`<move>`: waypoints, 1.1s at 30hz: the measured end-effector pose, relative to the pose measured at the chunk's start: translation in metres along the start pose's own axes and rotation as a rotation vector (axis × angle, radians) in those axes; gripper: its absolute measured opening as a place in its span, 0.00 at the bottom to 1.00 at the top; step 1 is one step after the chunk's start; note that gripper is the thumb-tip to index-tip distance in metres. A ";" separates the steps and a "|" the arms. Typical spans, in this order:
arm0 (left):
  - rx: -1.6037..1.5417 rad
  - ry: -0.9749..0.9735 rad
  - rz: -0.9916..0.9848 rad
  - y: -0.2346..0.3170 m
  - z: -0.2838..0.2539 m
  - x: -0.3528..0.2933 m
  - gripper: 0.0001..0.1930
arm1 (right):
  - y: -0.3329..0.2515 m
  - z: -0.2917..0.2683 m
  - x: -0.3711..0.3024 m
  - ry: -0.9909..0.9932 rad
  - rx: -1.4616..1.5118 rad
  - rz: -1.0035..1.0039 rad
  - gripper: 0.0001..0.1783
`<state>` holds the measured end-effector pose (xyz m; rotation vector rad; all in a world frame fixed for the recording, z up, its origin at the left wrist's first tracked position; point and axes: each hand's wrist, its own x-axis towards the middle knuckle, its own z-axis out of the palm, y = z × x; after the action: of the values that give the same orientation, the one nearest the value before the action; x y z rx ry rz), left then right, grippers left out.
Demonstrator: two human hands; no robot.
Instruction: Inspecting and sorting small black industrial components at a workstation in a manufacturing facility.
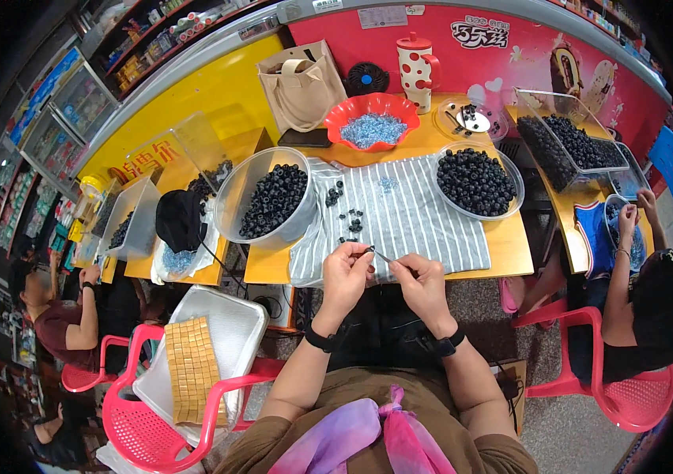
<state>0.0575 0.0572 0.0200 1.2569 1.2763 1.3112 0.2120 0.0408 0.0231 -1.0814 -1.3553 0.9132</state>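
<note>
Hands (347,275) pinching dark piece (381,257), black beads (475,183)

Small round black beads (335,193) are lying on a striped grey cloth (423,237), between two round clear plastic tubs (229,197).

One wide fisheye view looks down from head height, facing forward over the table (508,251) toward the pink panel (471,69) in the upper right of the frame. It sits fairly near the left hand (346,276) and right hand (422,288), just below the frame's middle (straight edges bow toward the dark rim).
</note>
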 end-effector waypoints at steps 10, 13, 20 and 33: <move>0.314 0.031 0.254 0.005 0.005 -0.005 0.06 | -0.001 0.004 0.001 0.017 -0.078 0.017 0.08; 0.516 0.066 0.398 0.007 0.010 -0.007 0.06 | -0.004 0.007 0.001 0.079 -0.271 -0.080 0.09; 0.715 0.091 0.491 0.000 0.013 -0.004 0.05 | -0.010 0.016 0.002 0.060 -0.761 -0.243 0.11; -0.477 0.025 -0.074 0.002 -0.037 -0.004 0.05 | -0.007 -0.027 0.030 0.076 -0.856 -0.216 0.10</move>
<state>0.0208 0.0495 0.0229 0.8517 0.9388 1.4710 0.2394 0.0658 0.0404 -1.5326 -1.8082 0.0944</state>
